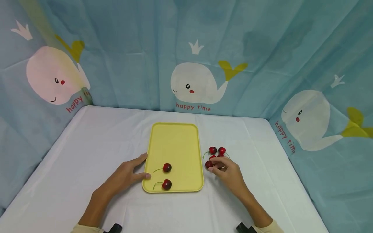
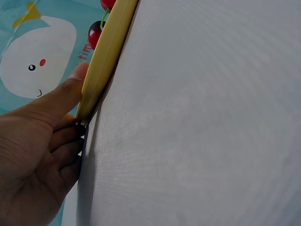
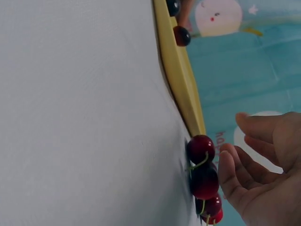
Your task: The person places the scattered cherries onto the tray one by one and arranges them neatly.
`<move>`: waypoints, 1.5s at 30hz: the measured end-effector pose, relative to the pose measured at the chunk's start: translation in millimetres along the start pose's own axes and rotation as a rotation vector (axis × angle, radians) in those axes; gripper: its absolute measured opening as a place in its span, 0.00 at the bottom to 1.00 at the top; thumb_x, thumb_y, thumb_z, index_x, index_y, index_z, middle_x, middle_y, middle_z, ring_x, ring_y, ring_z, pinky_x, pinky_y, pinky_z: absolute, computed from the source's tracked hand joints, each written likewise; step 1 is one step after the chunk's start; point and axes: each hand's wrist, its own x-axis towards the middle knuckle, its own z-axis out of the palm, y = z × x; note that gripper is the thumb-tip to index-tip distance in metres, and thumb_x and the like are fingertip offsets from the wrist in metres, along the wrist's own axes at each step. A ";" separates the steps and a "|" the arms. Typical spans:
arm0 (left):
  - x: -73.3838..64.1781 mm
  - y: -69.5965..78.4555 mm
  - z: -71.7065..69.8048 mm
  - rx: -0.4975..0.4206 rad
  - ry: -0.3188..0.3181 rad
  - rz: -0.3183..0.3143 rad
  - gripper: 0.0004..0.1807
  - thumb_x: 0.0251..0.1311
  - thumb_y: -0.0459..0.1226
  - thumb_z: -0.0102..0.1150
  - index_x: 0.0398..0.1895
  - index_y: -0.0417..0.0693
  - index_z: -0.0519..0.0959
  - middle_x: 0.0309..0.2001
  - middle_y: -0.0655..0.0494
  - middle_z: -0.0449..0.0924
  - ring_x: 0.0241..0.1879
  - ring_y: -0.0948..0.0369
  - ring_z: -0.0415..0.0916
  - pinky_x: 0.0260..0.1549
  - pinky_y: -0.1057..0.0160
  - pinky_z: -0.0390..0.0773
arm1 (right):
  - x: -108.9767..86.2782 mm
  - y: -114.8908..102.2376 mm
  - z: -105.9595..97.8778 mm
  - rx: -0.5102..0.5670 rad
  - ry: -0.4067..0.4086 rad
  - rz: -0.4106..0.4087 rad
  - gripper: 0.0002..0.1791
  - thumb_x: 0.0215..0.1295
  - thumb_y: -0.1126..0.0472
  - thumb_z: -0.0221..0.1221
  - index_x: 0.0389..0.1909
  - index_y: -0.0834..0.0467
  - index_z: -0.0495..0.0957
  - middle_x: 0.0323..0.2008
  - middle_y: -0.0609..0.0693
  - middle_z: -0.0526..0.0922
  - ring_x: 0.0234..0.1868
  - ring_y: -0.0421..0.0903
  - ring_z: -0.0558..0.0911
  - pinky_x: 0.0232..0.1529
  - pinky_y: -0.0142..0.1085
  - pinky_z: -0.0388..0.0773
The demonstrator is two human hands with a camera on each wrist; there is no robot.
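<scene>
A yellow tray [image 1: 177, 142] lies on the white cloth with two dark red cherries, a far cherry [image 1: 167, 167] and a near cherry [image 1: 166, 184], on its lower left part. My left hand [image 1: 123, 176] holds the tray's left edge. Its thumb [image 2: 70, 87] lies over the rim, the other fingers against the side. Several cherries [image 1: 213, 150] with green stems sit in a cluster right of the tray. My right hand [image 1: 230, 174] hovers over them, partly hiding them. In the right wrist view its thumb and fingers stand apart, beside a cherry [image 3: 201, 149], with nothing between them.
White cloth [image 1: 87, 145] covers the table. Blue curtains [image 1: 131, 64] printed with whales enclose its back and sides. Dark wrist straps [image 1: 115, 228] show at the bottom of the head view.
</scene>
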 end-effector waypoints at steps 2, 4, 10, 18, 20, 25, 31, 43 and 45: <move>-0.1 -0.2 0.2 0.000 0.003 0.007 0.55 0.59 0.59 0.75 0.83 0.48 0.62 0.81 0.47 0.63 0.80 0.41 0.58 0.75 0.36 0.64 | 0.2 1.4 -2.8 -0.010 0.008 -0.006 0.18 0.61 0.65 0.77 0.52 0.56 0.88 0.45 0.51 0.87 0.40 0.40 0.86 0.42 0.29 0.87; -0.3 -0.5 0.7 -0.006 0.007 0.008 0.54 0.59 0.59 0.75 0.83 0.48 0.62 0.81 0.47 0.63 0.80 0.42 0.58 0.76 0.36 0.64 | 0.0 3.4 -5.5 -0.022 0.014 -0.003 0.18 0.61 0.66 0.76 0.53 0.57 0.87 0.45 0.51 0.87 0.41 0.41 0.86 0.42 0.29 0.87; -0.9 -1.1 1.5 -0.004 0.009 0.008 0.54 0.59 0.58 0.75 0.84 0.48 0.61 0.81 0.48 0.62 0.81 0.42 0.58 0.76 0.37 0.63 | -0.7 7.7 -11.3 -0.063 0.035 0.050 0.18 0.62 0.64 0.76 0.53 0.55 0.88 0.48 0.50 0.87 0.43 0.43 0.87 0.44 0.28 0.87; -1.5 -1.2 0.4 0.000 0.022 0.022 0.53 0.59 0.58 0.75 0.83 0.47 0.63 0.80 0.47 0.63 0.80 0.42 0.59 0.76 0.37 0.63 | 0.7 10.9 -12.4 -0.104 0.048 0.085 0.18 0.62 0.62 0.77 0.53 0.55 0.89 0.48 0.50 0.87 0.43 0.45 0.86 0.42 0.28 0.85; -1.4 -1.5 0.4 0.001 0.023 0.024 0.53 0.59 0.58 0.75 0.83 0.47 0.63 0.80 0.47 0.63 0.80 0.42 0.59 0.76 0.37 0.63 | 1.4 11.0 -12.5 -0.130 0.051 0.094 0.18 0.61 0.63 0.77 0.53 0.55 0.89 0.48 0.50 0.87 0.43 0.45 0.86 0.42 0.28 0.85; -0.7 -2.6 1.2 0.000 0.023 0.031 0.54 0.59 0.59 0.75 0.83 0.46 0.63 0.80 0.47 0.64 0.80 0.42 0.59 0.76 0.37 0.64 | 3.5 11.0 -11.9 -0.195 0.038 0.133 0.19 0.62 0.64 0.76 0.54 0.55 0.89 0.50 0.51 0.87 0.45 0.46 0.84 0.40 0.29 0.82; -0.4 -2.0 0.5 0.005 0.016 0.020 0.54 0.58 0.59 0.75 0.83 0.48 0.63 0.80 0.48 0.63 0.80 0.43 0.59 0.76 0.38 0.64 | 3.6 12.6 -12.8 -0.270 0.001 0.163 0.17 0.63 0.65 0.75 0.53 0.55 0.89 0.50 0.51 0.87 0.47 0.48 0.82 0.38 0.29 0.80; -1.0 1.1 -1.2 0.000 0.007 0.002 0.54 0.59 0.58 0.75 0.83 0.47 0.62 0.81 0.47 0.63 0.81 0.42 0.58 0.76 0.37 0.63 | -1.6 15.9 -16.8 -0.308 -0.045 0.157 0.16 0.64 0.66 0.70 0.53 0.53 0.89 0.47 0.49 0.85 0.42 0.45 0.78 0.36 0.33 0.78; -0.8 0.7 -0.8 -0.001 0.008 0.004 0.54 0.59 0.58 0.75 0.83 0.46 0.62 0.81 0.46 0.63 0.80 0.42 0.58 0.76 0.36 0.63 | -2.4 16.1 -17.3 -0.310 -0.054 0.161 0.15 0.64 0.65 0.71 0.51 0.53 0.89 0.47 0.49 0.84 0.42 0.45 0.79 0.36 0.33 0.78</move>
